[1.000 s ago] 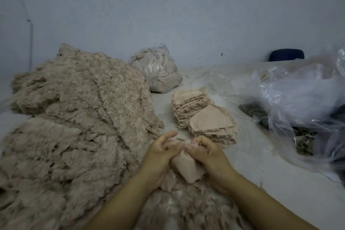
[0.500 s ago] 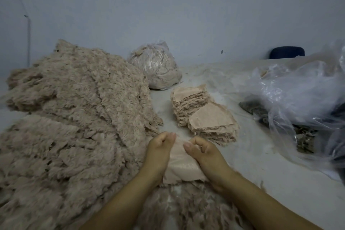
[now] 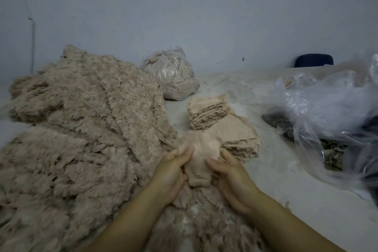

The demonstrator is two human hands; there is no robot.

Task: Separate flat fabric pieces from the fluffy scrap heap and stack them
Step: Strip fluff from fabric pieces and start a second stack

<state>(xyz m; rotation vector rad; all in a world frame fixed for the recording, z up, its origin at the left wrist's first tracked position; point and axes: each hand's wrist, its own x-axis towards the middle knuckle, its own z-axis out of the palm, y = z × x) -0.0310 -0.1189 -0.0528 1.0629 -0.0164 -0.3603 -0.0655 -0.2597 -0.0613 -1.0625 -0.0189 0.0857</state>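
A big heap of beige fluffy scraps (image 3: 81, 129) fills the left half of the table and runs under my forearms. My left hand (image 3: 173, 172) and my right hand (image 3: 231, 174) both grip one beige fabric piece (image 3: 199, 155) between them, its top blurred and lifted in front of the stacks. Two stacks of flat beige pieces stand just beyond: a taller far stack (image 3: 207, 112) and a nearer low stack (image 3: 237, 137), partly hidden by the held piece.
A tied clear bag of beige scraps (image 3: 173, 77) sits at the back. Crumpled clear plastic (image 3: 327, 108) with dark scraps under it covers the right side. A dark blue chair back (image 3: 314, 60) shows behind the table. A grey wall closes the far side.
The held piece has gone from a small bunch to spread wide and now lifts upward between my hands. Both hands have moved slightly apart.
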